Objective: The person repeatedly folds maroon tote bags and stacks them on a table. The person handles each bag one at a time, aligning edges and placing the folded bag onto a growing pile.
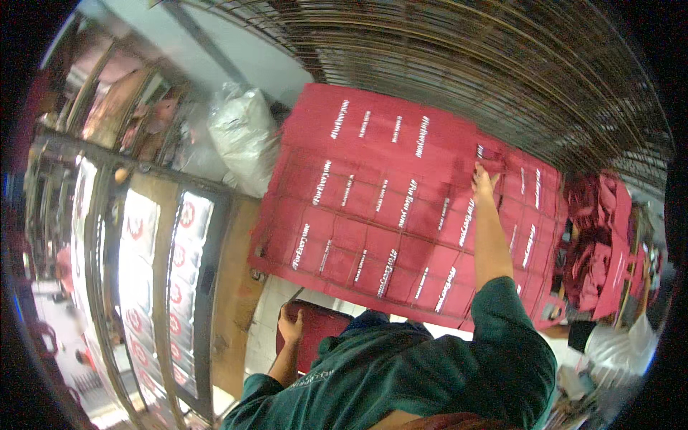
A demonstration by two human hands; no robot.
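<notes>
Red cloth pieces (365,154) with white printing lie flat in rows on a wide surface before me. My right hand (485,180) reaches to the far right part of them, arm stretched out. Its fingers are apart and touch or hover just over the cloth by a darker, rumpled patch (491,153). Low at the left, beside my body, my left hand (291,326) is closed around the edge of a flat, dark-edged red panel (322,328). My shirt hides part of that panel.
Metal wire racks (459,50) rise along the far side. A whitish plastic sack (244,136) stands at the back left. Left of me are long boards with silver printed sheets (188,272). Bundled red cloth (595,265) is piled at the right, near a white bag (623,340).
</notes>
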